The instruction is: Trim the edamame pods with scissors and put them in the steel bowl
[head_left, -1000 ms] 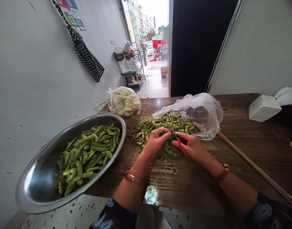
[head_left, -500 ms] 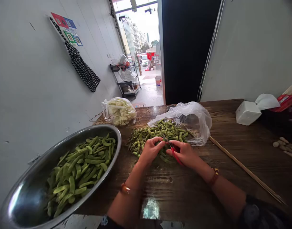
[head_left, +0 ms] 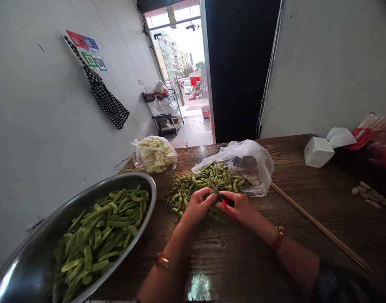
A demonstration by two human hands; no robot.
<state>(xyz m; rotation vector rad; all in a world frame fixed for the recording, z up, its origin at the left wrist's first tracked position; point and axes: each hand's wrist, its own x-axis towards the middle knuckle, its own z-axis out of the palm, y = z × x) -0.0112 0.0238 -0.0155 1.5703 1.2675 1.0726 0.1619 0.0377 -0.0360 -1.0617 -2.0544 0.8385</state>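
Observation:
My right hand (head_left: 241, 206) is closed around a pair of scissors with red handles (head_left: 228, 211), its blades pointing up and left. Close beside the blades, my left hand (head_left: 199, 204) has thumb and fingers pinched together; what lies between them is hidden. Both hands are over the near edge of a heap of green soybean pods (head_left: 220, 174) on the wooden table. Small cut bits (head_left: 177, 187) lie at the heap's left side. A large metal basin (head_left: 151, 191) at the left holds many more green pods (head_left: 101, 231).
A clear plastic bag (head_left: 256, 158) lies open behind the heap. Further left stands a bag of cauliflower (head_left: 157, 155). Thin wooden skewers (head_left: 319, 225) stretch across the table's right side. A white tissue pack (head_left: 318, 152) and several peanuts (head_left: 371, 195) are at the far right.
The whole view has shifted slightly down and left. My hands stay together at the heap, and the scissors are still in my right hand.

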